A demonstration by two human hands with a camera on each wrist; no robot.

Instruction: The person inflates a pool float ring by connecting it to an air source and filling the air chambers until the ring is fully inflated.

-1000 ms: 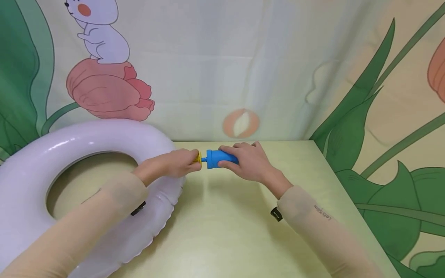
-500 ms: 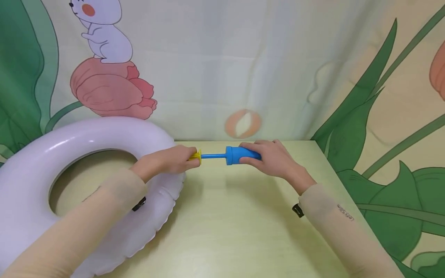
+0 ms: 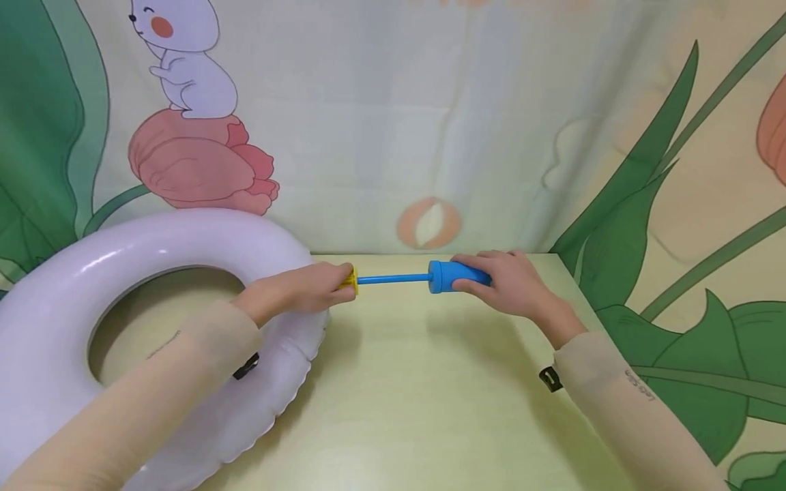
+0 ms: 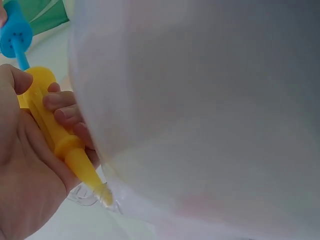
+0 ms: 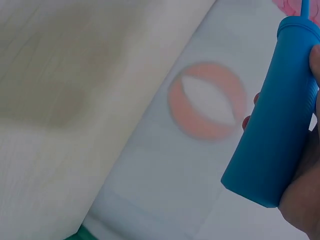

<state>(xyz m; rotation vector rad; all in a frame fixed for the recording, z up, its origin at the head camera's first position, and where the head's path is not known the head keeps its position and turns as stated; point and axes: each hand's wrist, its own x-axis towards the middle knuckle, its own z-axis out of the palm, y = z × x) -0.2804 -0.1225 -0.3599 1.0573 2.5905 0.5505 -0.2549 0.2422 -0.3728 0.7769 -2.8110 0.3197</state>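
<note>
A hand pump lies level between the two hands, its blue rod drawn well out of the blue barrel. My left hand grips the yellow nozzle end. In the left wrist view the tapered yellow tip meets a clear plastic valve on a swim ring. My right hand wraps round the blue barrel, whose closed end shows in the right wrist view. The pale lilac inflated swim ring leans at the left, partly behind the left forearm.
A light yellow-green tabletop extends under the hands. Behind it hangs a printed cloth with a white animal and flowers. More cloth with green leaves runs along the table's right edge.
My right hand has moved right with the blue barrel, so a much longer stretch of the blue rod shows. The left hand and the swim ring have stayed nearly in place.
</note>
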